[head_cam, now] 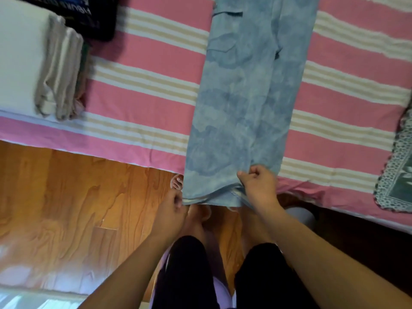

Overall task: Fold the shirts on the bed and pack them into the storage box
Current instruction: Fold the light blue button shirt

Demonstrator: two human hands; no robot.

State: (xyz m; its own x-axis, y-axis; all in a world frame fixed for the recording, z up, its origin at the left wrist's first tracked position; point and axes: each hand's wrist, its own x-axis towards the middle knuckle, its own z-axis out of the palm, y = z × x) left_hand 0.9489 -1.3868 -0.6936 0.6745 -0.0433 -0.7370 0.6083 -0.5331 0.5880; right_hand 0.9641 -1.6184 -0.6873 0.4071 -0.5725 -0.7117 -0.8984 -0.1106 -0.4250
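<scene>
**Blue shirt held by its hem at the bed's edge, with a risk of the fold coming undone**

All places here are given relative to the long, mottled pale-blue cotton shirt [249, 97], which lies as a narrow strip down the pink bedsheet with cream and white stripes [145, 63], its near end hanging just over the bed's edge.

Far to the shirt's left, at the bed's corner, sits a white fabric storage box [20, 54] with folded beige and grey clothes [60, 72] standing on edge inside it. A black garment with white lettering [89, 14] lies just behind the box.

At the shirt's near left corner, the left hand [171, 210] pinches the hem between curled fingers and thumb. At the near right corner, the right hand [258, 186] grips the hem in a closed fist. Below both hands are the person's dark-trousered legs and a wooden floor [66, 197].

Far to the shirt's right lies a green and white patterned cloth [399, 175].

The likely next step is lifting the hem away toward the collar. Judging from the layers visible near the right hand, a loose grip could let the folded-in side slip out. Pulling unevenly could skew the strip, and the overhanging end could drag the shirt toward the floor.
</scene>
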